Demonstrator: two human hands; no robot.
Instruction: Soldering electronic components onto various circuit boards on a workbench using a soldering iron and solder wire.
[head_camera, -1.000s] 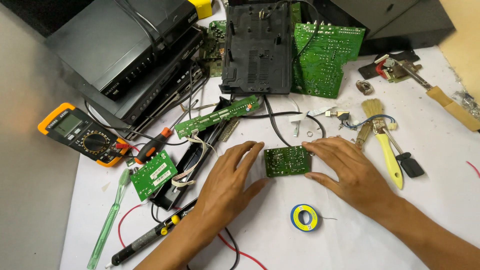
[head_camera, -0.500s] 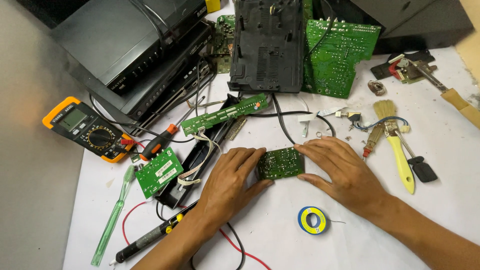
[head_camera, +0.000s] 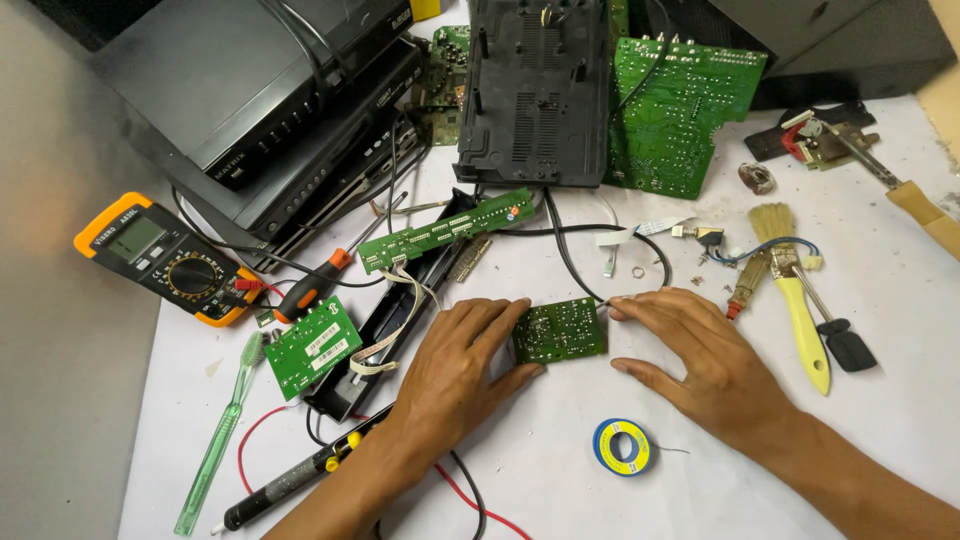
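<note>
Two hands rest on one small green circuit board (head_camera: 560, 331) near the middle of the white tabletop (head_camera: 900, 420). The left hand (head_camera: 455, 365) lies flat beside it, fingers spread a little, with the fingertips on the board's left edge and near corner. The right hand (head_camera: 700, 360) lies flat on the other side, fingers also spread a little, touching the board's right edge. The board is flat on the tabletop, pinched lightly between both hands.

Just in front of the right hand, toward the near edge, lies a blue and yellow roll of solder wire (head_camera: 622, 446). To the right of that hand lies a yellow-handled brush (head_camera: 795, 290), with a small black tool (head_camera: 840, 340) just beside it.

Left of the left hand is a long black tray (head_camera: 400, 310) with a long thin green board (head_camera: 445, 231) lying across its far end. Beside the tray sits another small green board (head_camera: 313, 346). A black pen-like tool (head_camera: 290, 485) lies near the front edge, next to a green toothbrush (head_camera: 220, 440). A screwdriver with an orange and black handle (head_camera: 310, 290) lies near a yellow meter (head_camera: 165, 257) at the left edge.

Along the far edge stand black boxes (head_camera: 260, 90), a black plastic frame (head_camera: 535, 90) and a big green board (head_camera: 680, 115). A wooden-handled tool (head_camera: 910, 195) lies by the right edge.
</note>
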